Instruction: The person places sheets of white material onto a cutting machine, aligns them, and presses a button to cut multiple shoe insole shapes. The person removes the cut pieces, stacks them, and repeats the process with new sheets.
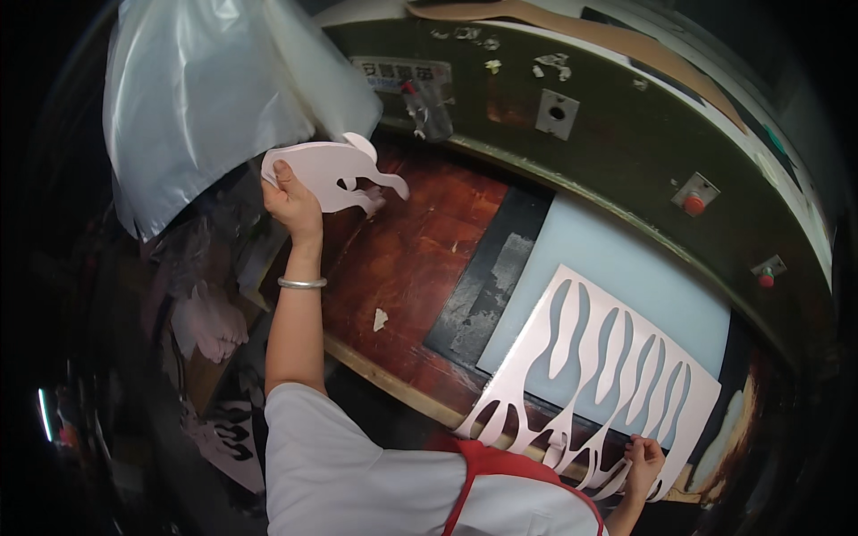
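My left hand (290,198) grips a pale pink cut-out piece (317,170) with curved, tail-like ends, thumb on top, in front of the hanging plastic sheet; whether it is one layer or a small stack I cannot tell. At the lower right, my right hand (643,463) pinches the near edge of a large pale pink sheet (699,424) full of long wavy cut-out holes. That sheet lies partly on a whitish cutting board (648,263), and its near strips hang over the front edge towards my body.
A dark green machine beam (608,134) with red buttons (693,205) spans the back. Translucent plastic sheeting (206,89) hangs at the upper left. A small scrap (381,319) lies on the reddish-brown table (420,232). More pink pieces (210,326) are at the left.
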Demonstrator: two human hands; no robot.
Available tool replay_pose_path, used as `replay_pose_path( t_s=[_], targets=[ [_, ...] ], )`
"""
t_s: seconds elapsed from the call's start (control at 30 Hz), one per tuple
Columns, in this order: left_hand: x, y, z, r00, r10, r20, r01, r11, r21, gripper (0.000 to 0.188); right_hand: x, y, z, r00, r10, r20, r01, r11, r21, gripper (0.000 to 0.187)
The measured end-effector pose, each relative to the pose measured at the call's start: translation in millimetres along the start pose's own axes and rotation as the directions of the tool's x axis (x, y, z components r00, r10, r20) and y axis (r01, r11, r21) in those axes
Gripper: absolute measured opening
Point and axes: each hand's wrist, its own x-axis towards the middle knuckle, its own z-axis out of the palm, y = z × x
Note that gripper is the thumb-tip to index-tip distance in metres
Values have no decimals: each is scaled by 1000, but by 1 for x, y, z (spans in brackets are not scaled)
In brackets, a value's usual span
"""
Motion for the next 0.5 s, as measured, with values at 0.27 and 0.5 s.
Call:
replay_pose_path(
  t_s=[0.27, 0.5],
  targets=[
    [-3, -26, -30, 996, 9, 94, -14, 998, 56, 34, 4, -14, -13, 999, 44, 23, -41, 995, -86, 16],
    [-29, -13, -42, 910, 355, 216, -388, 911, 140, 30, -5, -25, -20, 1000, 17, -12, -19, 992, -125, 14]
  ],
)
